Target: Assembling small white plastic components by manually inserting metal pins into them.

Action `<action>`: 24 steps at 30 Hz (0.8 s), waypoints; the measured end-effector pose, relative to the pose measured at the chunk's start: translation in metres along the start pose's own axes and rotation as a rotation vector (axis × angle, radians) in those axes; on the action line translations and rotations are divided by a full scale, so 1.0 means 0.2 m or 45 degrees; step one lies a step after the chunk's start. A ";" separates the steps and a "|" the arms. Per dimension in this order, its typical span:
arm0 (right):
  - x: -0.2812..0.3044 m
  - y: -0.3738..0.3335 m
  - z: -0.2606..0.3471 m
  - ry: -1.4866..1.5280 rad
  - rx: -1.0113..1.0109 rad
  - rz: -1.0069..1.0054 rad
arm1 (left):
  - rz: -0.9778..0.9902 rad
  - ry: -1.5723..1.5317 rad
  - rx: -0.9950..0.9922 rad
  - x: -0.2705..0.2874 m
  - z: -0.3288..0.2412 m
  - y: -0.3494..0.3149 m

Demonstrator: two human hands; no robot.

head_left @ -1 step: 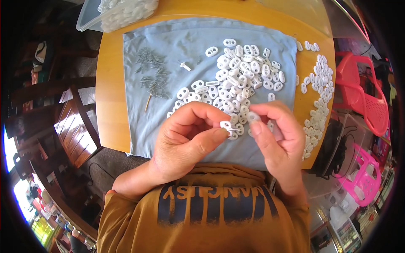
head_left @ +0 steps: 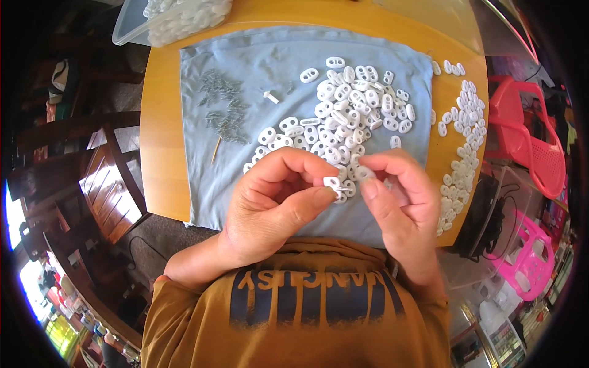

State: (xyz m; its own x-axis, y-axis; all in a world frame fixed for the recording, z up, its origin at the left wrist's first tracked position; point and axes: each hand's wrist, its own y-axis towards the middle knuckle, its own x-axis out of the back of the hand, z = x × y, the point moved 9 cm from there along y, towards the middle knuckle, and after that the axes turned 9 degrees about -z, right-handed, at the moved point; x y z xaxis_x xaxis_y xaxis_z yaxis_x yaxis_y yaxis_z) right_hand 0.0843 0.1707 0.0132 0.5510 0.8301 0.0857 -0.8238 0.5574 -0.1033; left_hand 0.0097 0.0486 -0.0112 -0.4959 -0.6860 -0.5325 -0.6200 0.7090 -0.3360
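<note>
My left hand (head_left: 276, 205) pinches a small white plastic piece (head_left: 331, 182) between thumb and fingers. My right hand (head_left: 402, 202) is right beside it, its fingertips closed on another small white piece (head_left: 365, 173); the two pieces nearly touch. Both hands hover over the near edge of a blue cloth (head_left: 245, 67) spread on a round wooden table (head_left: 161, 135). Just beyond the hands, a heap of white oval two-hole pieces (head_left: 353, 113) lies on the cloth. A scatter of small metal springs (head_left: 224, 113) sits on the cloth's left side.
A thin wooden stick (head_left: 216, 150) lies near the springs. More white pieces (head_left: 466, 135) line the table's right edge. A clear plastic tub (head_left: 178, 21) of white parts stands at the far left. A red chair (head_left: 531, 144), a pink stool (head_left: 527, 251) and a wooden chair (head_left: 107, 184) surround the table.
</note>
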 end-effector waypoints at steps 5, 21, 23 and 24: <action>-0.11 -0.04 -0.08 0.536 -0.317 0.032 | 0.017 -0.067 0.000 -0.02 0.01 0.02; -0.07 -0.05 -0.15 0.837 -0.475 -0.145 | -0.088 0.028 -0.080 0.00 0.02 0.01; -0.07 -0.05 -0.15 0.854 -0.480 -0.166 | -0.113 0.066 -0.076 0.00 0.03 0.01; -0.06 -0.05 -0.15 0.864 -0.482 -0.193 | -0.114 0.068 -0.075 0.00 0.03 0.00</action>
State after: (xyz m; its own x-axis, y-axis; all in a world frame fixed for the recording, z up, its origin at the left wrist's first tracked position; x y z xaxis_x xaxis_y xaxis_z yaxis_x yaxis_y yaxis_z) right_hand 0.0903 0.1544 -0.0166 0.7153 0.5034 -0.4847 -0.6987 0.5308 -0.4796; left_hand 0.0121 0.0498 -0.0157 -0.4674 -0.7550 -0.4599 -0.6971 0.6347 -0.3334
